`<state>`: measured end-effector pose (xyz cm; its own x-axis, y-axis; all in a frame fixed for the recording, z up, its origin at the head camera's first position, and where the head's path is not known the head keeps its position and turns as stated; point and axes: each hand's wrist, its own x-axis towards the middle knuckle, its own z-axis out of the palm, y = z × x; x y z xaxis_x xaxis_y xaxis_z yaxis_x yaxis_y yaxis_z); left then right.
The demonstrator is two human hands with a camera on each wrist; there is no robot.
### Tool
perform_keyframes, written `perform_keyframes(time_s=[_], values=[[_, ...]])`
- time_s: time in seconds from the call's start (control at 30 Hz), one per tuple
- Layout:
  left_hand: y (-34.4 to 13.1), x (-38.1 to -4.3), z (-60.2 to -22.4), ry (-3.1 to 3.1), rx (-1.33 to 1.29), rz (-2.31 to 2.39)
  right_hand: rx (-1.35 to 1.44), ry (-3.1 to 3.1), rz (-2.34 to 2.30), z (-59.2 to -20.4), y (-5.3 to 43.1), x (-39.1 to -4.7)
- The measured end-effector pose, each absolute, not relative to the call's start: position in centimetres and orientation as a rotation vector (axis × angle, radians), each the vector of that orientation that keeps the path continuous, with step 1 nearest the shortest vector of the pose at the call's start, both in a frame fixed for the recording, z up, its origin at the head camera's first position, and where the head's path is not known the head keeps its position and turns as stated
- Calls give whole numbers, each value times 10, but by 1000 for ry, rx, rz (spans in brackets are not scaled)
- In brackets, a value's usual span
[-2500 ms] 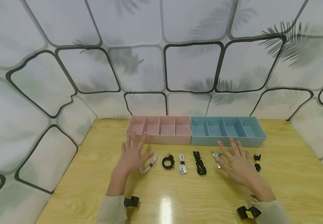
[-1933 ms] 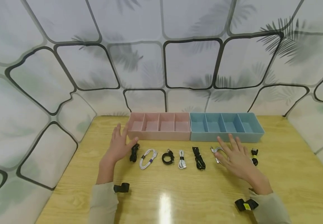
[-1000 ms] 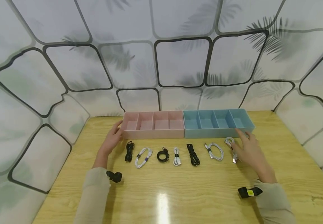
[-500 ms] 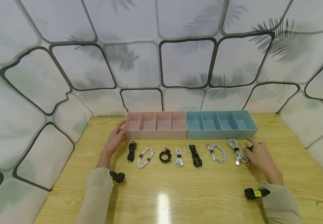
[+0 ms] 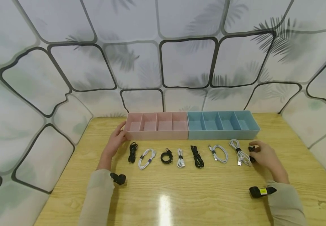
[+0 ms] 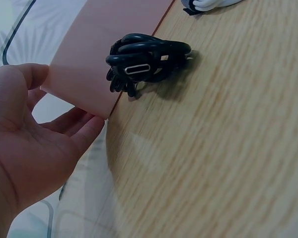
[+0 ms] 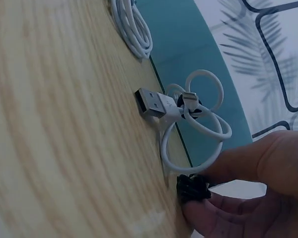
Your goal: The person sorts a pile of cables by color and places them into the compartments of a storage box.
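My left hand (image 5: 114, 144) rests its fingers against the left end of the pink divided box (image 5: 155, 135); in the left wrist view the thumb touches near one corner and the fingertips another. A bundled black cable (image 6: 144, 62) lies just beside that hand. At the far right my right hand (image 5: 267, 157) pinches a small black cable (image 7: 192, 188) between thumb and fingers, low at the table, and the hand hides part of it. Left of it lies a tied white USB cable (image 7: 169, 106), in front of the blue divided box (image 5: 222, 135).
Along the front of the boxes lie a white cable (image 5: 147, 159), a coiled black cable (image 5: 166, 156), a small white cable (image 5: 181, 158), a long black cable (image 5: 197, 157) and a looped white cable (image 5: 220, 153). A patterned cloth wall (image 5: 191, 62) stands behind the wooden table (image 5: 140, 197).
My left hand has moved from over the cables to the pink box's left end. My right hand has shifted right, off the white cables, and has taken hold of the rightmost black cable.
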<state>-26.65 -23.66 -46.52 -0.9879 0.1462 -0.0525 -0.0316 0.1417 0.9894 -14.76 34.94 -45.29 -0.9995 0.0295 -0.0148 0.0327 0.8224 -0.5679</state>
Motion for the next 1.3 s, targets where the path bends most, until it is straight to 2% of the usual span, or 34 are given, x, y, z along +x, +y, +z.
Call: perform_keyframes(time_s=[0.33, 0.8, 1.3], values=[[-236, -266, -464, 2276, 101, 1961, 139, 2830, -1184, -454, 352, -146], [-238, -266, -464, 2267, 112, 1981, 69, 2844, -1447, -445, 350, -148], [-237, -267, -462, 2228, 67, 2003, -50, 2630, -1745, -411, 295, -179]])
